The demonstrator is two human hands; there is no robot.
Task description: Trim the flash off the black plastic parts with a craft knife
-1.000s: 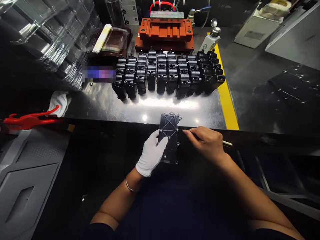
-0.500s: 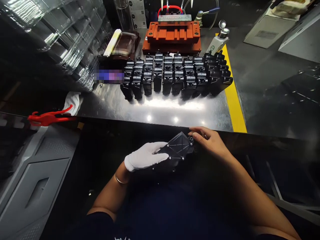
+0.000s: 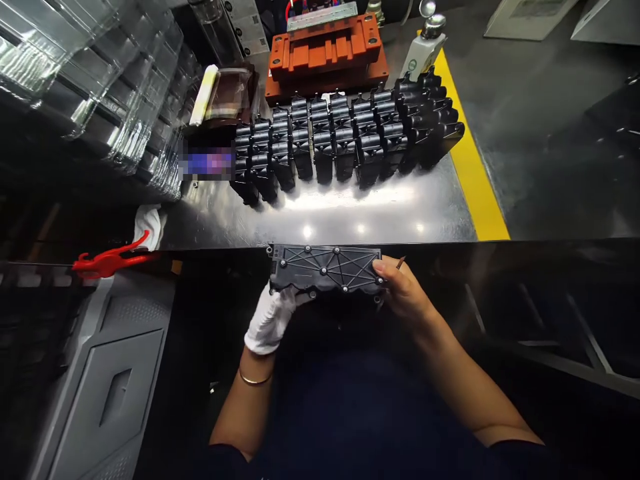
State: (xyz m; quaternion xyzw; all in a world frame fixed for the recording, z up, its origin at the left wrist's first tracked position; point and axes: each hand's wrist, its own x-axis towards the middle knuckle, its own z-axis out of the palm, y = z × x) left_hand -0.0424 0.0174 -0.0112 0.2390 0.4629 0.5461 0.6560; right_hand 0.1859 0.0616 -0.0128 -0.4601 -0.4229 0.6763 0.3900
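A black ribbed plastic housing (image 3: pixel 305 272) with several bright metal studs is held level just off the bench's front edge. My left hand (image 3: pixel 273 320), in a white glove, grips its left end from below; some of the fingers are behind the part. My bare right hand (image 3: pixel 403 287) is closed on the right end, thumb on the ribbed face. A thin dark stick-like thing juts up by the right fingers; its kind is too small to make out. Beyond, several similar black housings (image 3: pixel 323 143) stand in a row on the metal bench (image 3: pixel 220 223).
Behind the row stands an orange fixture (image 3: pixel 325 50), with a pump bottle (image 3: pixel 423 50) to its right. Yellow tape (image 3: pixel 477 180) crosses the bench. Stacked clear plastic trays (image 3: pixel 115 87) rise at left, above a red air gun (image 3: pixel 110 262) and white cloth (image 3: pixel 147 227).
The black housing has been turned to show its long ribbed face and raised toward the bench edge. My right hand has come to grip its right end. The camera view has tilted.
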